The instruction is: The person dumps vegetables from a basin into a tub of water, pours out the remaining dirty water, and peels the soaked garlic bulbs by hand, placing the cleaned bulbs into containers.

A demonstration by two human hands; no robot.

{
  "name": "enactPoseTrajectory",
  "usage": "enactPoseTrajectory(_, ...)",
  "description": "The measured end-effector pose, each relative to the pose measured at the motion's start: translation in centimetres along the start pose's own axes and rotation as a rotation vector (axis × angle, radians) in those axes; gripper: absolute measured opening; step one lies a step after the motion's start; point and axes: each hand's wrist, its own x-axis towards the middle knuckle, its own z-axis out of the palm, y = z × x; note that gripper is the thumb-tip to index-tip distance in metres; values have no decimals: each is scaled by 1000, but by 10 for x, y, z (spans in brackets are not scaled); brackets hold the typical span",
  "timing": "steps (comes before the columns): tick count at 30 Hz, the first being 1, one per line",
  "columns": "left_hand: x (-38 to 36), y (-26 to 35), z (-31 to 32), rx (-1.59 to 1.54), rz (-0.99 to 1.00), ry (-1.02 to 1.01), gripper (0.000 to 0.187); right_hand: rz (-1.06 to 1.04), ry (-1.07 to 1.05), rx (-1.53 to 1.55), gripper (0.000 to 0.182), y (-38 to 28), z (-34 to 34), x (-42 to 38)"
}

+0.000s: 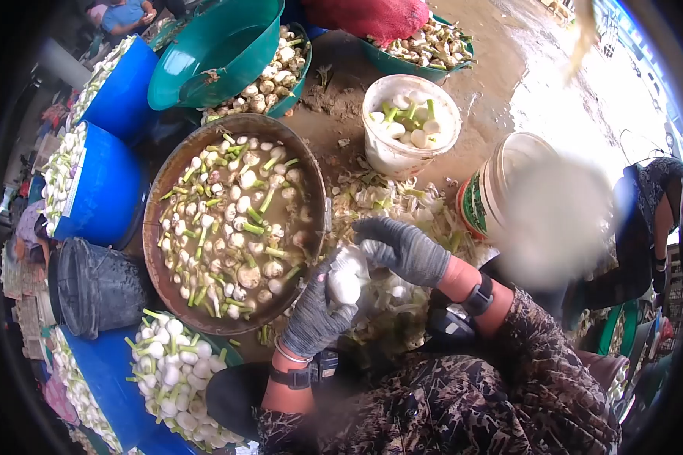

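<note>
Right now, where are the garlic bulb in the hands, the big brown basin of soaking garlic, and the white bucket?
garlic bulb (345,287), head view, on its white rounded body.
brown basin (162,193), head view, on its left rim.
white bucket (391,159), head view, on its front outer wall.

Big basin (167,189) crowds left; white bucket (391,155) blocks ahead; wet ground (508,83) beyond open.
</note>
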Motion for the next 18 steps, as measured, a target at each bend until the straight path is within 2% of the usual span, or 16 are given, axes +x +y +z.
enactPoseTrajectory(2, -2, -5, -1, -99, -16, 27, 76, -250, -156, -67, 51, -7, 1, -7)
enactPoseTrajectory(3, -2, -7, -1, -201, -31, 40, 76, -164, -310, -305, 47, -18, -4, -11)
enactPoseTrajectory(4, -2, -8, -1, -304, -45, 50, 77, -148, -284, -377, 41, -13, 2, -15)
enactPoseTrajectory(6, 0, -8, 3, -320, 5, 77, 71, -95, -143, -371, 31, -10, 18, -21)
enactPoseTrajectory(7, 2, -9, 5, -303, -64, 73, 67, -95, -142, -370, 31, -8, 21, -20)
enactPoseTrajectory(9, 1, -6, 12, -364, -224, 140, 55, -263, 9, -561, 28, -4, 27, -19)
enactPoseTrajectory(10, 0, -5, 13, -364, -224, 139, 55, -262, 9, -561, 28, -3, 29, -18)
enactPoseTrajectory(12, -2, -3, 15, 13, -280, 87, 51, -155, 72, -560, 27, 3, 30, -17)
enactPoseTrajectory(13, -4, -1, 14, 81, -256, 96, 56, -26, 75, -565, 18, 12, 28, -12)
enactPoseTrajectory(14, -2, -1, 14, 79, -254, 92, 56, -23, 78, -565, 18, 25, 27, -8)
enactPoseTrajectory(16, 3, -3, 12, 38, -31, 161, 58, 159, -49, -229, 20, 37, 21, 2)
enactPoseTrajectory(17, 3, -7, 13, 20, -29, 184, 57, 15, -142, -364, 27, 42, 14, 4)
enactPoseTrajectory(18, 3, -5, 12, 20, -25, 183, 57, 13, -139, -366, 27, 35, 12, 5)
